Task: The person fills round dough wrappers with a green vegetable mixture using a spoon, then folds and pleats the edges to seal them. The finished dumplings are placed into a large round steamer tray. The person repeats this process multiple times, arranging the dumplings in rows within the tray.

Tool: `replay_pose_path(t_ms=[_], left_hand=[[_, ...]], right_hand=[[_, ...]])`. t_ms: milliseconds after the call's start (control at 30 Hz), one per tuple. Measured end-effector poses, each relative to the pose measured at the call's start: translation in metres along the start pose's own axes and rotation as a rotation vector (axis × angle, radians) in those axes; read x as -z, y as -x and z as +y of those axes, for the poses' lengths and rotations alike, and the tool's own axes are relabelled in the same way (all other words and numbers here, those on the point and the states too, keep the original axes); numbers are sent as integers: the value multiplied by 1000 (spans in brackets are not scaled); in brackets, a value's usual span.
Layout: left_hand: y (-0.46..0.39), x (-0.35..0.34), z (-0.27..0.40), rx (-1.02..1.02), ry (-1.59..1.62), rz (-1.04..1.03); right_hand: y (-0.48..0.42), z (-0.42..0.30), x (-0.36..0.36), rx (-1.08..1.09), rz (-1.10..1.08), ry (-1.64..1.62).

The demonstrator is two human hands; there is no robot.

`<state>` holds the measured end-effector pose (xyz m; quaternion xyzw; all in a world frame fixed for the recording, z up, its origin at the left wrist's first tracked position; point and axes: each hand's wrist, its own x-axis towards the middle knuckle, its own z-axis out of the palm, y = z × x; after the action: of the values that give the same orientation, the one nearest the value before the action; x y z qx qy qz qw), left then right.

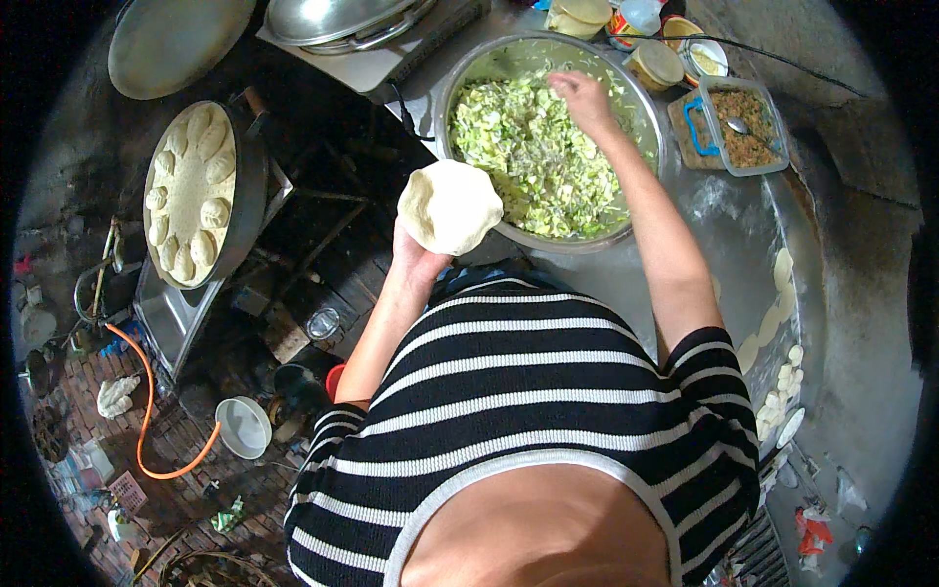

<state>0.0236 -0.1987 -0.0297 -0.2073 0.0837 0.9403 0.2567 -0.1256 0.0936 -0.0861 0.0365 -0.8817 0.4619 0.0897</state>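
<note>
A round dough wrapper [451, 208] lies on my left hand [419, 257], which supports it from below, beside the near left rim of a large metal bowl [442, 121]. Chopped green vegetable filling [532, 150] fills much of the bowl. My right hand [585, 103] is over the far part of the filling, its fingers bent together; whether they pinch any filling is too blurred to tell. At the left, a round steamer [253, 191] holds pleated buns [215, 213] set around its lined base.
Right of the bowl stand a plastic container [779, 158] of brown filling with a spoon [739, 126] and several jars [656, 64]. Flat wrappers [769, 325] and small dough pieces [770, 414] lie along the metal table's right side. A lidded metal pan [337, 22] stands beyond the bowl.
</note>
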Motion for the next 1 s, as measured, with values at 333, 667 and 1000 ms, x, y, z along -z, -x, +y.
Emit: replay_pose_path(t_ms=[333, 667, 1000], left_hand=[[1, 4, 1, -19, -58, -12], [-20, -29, 3, -126, -224, 8], [-98, -36, -43, -2, 3, -65]], right_hand=[[111, -32, 27, -229, -119, -393], [121, -62, 59, -474, 122, -730], [150, -117, 8, 640, 166, 172]])
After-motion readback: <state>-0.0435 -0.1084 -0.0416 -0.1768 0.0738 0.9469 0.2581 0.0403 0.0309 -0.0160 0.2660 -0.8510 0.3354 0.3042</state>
